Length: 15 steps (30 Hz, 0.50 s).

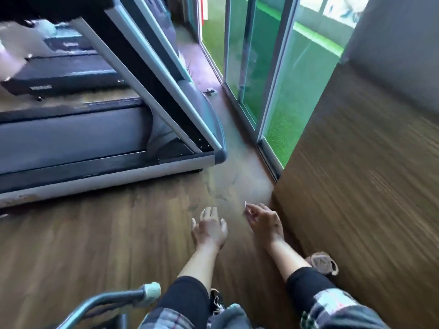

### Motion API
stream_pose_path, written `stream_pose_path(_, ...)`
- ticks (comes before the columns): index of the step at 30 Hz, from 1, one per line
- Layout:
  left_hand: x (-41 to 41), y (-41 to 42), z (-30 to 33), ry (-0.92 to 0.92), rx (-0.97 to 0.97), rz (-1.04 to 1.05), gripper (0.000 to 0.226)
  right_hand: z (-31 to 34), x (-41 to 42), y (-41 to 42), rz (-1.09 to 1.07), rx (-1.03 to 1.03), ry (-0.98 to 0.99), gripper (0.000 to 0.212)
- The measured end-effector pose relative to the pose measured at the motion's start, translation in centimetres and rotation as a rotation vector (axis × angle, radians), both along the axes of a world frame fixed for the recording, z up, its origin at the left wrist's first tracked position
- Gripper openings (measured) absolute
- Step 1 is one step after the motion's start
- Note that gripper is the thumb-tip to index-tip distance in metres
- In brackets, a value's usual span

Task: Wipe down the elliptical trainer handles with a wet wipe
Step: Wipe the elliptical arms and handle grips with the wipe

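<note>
Wet wipe: not visible anywhere in the head view. Elliptical trainer handles: cannot be identified with certainty; a grey curved bar with a pale end cap (149, 290) sits at the lower left edge, possibly part of a machine, unclear which. Frame is motion-blurred.

Left hand (210, 227): extended forward and down, fingers spread and relaxed, holding nothing. Right hand (263, 222): just beside it but apart, fingers loosely bent with the tips drawn forward; nothing seen between them, though blur makes a small item hard to rule out.

Surroundings: treadmill (107, 129) at left, glass door (261, 67) ahead, wooden panel (356, 174) at right, wood floor (95, 233) underfoot.

Judgement: wiping has not begun; the step in hand looks like moving into position or fetching the wipe. Next move calls for getting a wipe into one hand, then turning toward the handles.
</note>
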<state>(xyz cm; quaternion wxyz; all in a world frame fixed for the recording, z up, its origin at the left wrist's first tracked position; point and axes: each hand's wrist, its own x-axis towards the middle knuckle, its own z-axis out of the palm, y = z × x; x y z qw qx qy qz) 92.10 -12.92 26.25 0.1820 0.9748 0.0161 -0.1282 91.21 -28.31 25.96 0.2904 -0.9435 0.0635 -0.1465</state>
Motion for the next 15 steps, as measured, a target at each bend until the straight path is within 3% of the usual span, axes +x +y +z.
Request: stream_pose_path(15, 21.3, 15.7, -0.2, 0.036, -0.024, 0.619, 0.041, 0.1, 28.9, 17.4, 0.635, -0.044, 0.157, 0.018)
